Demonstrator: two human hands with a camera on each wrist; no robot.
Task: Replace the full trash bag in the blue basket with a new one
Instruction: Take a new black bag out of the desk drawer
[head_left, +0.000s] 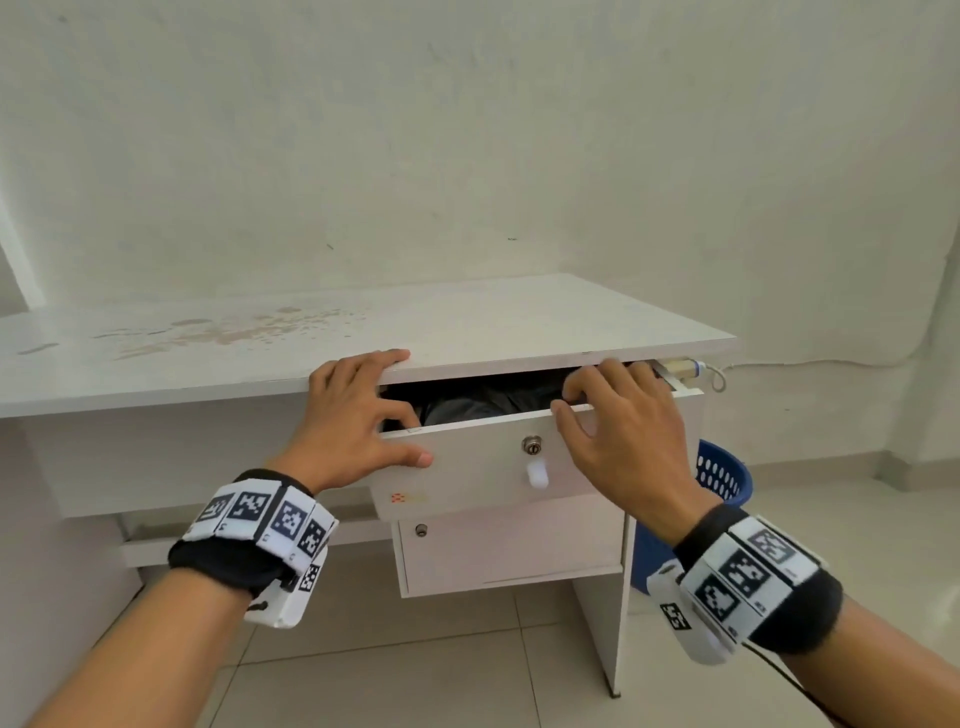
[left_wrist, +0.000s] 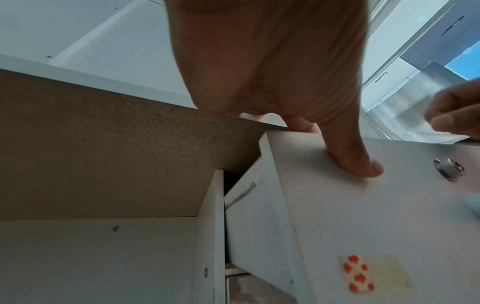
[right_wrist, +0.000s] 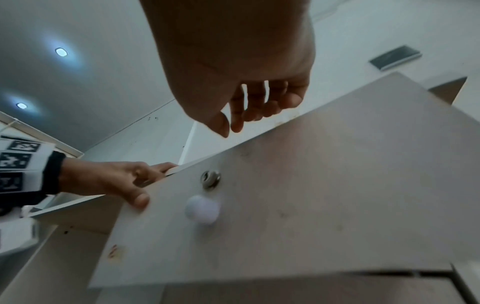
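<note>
The blue basket (head_left: 722, 478) stands on the floor behind the white desk's right side, mostly hidden by my right wrist; no bag shows in it. The desk's top drawer (head_left: 483, 457) is pulled partly out and sits tilted. Dark grey plastic (head_left: 478, 402) lies inside it. My left hand (head_left: 395, 431) grips the drawer front's left top corner, thumb (left_wrist: 358, 160) pressed on the front and fingers curled over the edge. My right hand (head_left: 566, 400) is at the top edge further right, fingers (right_wrist: 254, 107) loosely curled over it, holding nothing that I can see.
The drawer front carries a metal lock (head_left: 531, 445) and a white knob (head_left: 537, 473). A second, closed drawer (head_left: 509, 545) sits below. The desk top (head_left: 467, 322) is stained at the left. A white plug and cable (head_left: 696, 371) hang at the desk's right end. Pale tiles cover the floor.
</note>
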